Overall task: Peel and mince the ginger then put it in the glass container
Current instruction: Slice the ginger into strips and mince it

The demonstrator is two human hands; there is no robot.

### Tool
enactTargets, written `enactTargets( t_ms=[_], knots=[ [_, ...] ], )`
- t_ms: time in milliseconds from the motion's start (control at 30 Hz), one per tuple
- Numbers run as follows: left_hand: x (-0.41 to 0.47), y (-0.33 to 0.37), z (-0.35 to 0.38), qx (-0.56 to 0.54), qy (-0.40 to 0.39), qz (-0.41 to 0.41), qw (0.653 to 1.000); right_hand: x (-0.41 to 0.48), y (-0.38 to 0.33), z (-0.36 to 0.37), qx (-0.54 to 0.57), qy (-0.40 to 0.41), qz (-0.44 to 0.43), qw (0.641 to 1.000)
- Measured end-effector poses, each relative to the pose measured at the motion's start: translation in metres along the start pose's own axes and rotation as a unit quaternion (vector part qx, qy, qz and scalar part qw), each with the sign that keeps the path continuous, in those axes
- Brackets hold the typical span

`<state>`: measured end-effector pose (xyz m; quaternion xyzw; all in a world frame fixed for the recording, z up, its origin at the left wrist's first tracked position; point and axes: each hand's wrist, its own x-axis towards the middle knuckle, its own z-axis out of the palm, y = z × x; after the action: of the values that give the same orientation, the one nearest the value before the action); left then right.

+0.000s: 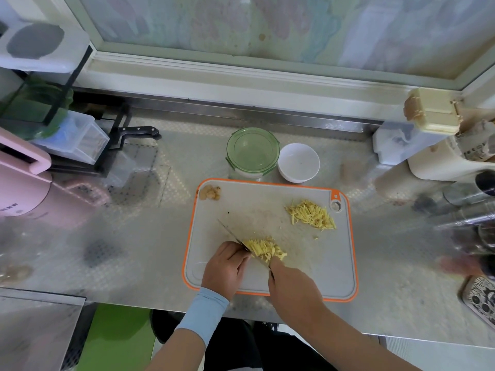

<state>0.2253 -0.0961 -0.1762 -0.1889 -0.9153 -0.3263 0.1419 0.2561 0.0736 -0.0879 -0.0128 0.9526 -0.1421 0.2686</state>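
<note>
Right hand (293, 289) grips the knife (232, 233) over ginger strips (263, 249); left hand (226, 266) curls beside it, its hold unclear

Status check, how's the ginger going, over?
Right hand grips knife, edge in ginger. Left hand curled beside it. Second pile waits on board. Container looks lidded.

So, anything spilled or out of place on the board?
Nothing spilled. A few stray ginger bits lie just off the far pile, and peel scraps sit in the far-left corner of the cutting board.
</note>
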Motion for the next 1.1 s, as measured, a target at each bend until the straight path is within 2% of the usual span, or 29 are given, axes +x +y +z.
enactTargets(
  t_ms=[367,567,800,1100],
  knots=[
    [0.0,0.0,0.0,-0.002,-0.012,-0.008,1.0,0.021,-0.014,0.004,-0.018,-0.016,-0.012,1.0],
    [0.001,0.001,0.0,0.01,-0.021,-0.016,1.0,0.041,-0.028,-0.006,0.011,-0.019,-0.029,0.999],
    [0.0,0.0,0.0,0.005,0.003,-0.024,1.0,0.01,-0.007,-0.007,0.024,-0.004,-0.008,1.0],
    [-0.002,-0.001,0.001,-0.003,-0.016,-0.032,0.999,0.012,-0.005,0.003,-0.002,-0.016,-0.01,1.0]
  ],
)
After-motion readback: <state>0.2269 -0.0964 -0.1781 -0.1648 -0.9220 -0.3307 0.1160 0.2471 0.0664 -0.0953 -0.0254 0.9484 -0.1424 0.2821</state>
